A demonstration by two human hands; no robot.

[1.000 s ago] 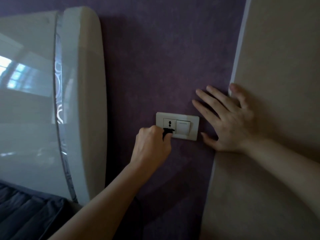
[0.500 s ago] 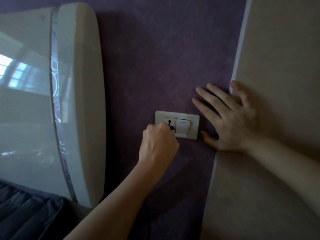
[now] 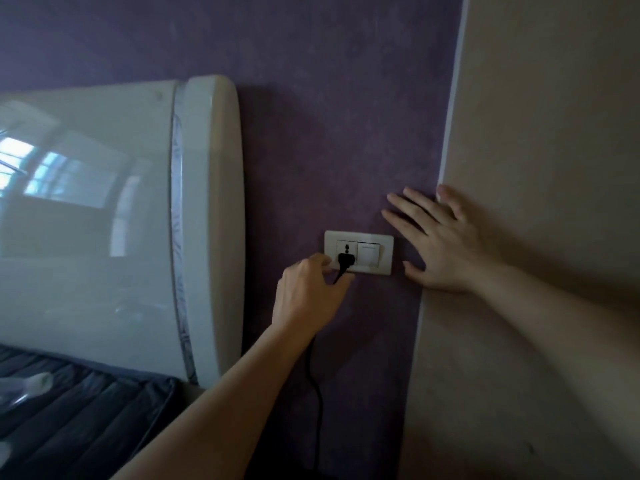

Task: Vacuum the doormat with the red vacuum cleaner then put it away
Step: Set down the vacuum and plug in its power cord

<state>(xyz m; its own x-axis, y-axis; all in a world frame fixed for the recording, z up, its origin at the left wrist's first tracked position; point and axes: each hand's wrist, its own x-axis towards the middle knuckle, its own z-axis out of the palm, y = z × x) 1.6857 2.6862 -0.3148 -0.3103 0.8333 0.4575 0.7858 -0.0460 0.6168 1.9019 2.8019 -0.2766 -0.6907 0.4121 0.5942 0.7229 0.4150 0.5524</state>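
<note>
Pinching the small black plastic plug [image 3: 346, 259] into the white rectangular wall socket plate [image 3: 384, 252] with left hand [image 3: 308, 296] fingers curled on it, apparently to seat it, bracing the right hand [image 3: 446, 247], fingers spread flat, against the purple wall [image 3: 329, 133], with no red vacuum cleaner in view.

**Bedside corner, two-tone wall**

A glossy cream headboard [image 3: 207, 220] with a patterned silver band stands against a mottled purple wall [image 3: 329, 116] and reflects a bright window. A thin white strip [image 3: 451, 109] divides the purple from a beige wall [image 3: 554, 133] on the right. A cream wall plate [image 3: 386, 252] carries a rocker switch [image 3: 368, 254] in its right half. Dark quilted bedding [image 3: 86, 410] lies below the headboard, with a pale object [image 3: 34, 384] on it — possibly plastic, too blurred to tell.
</note>
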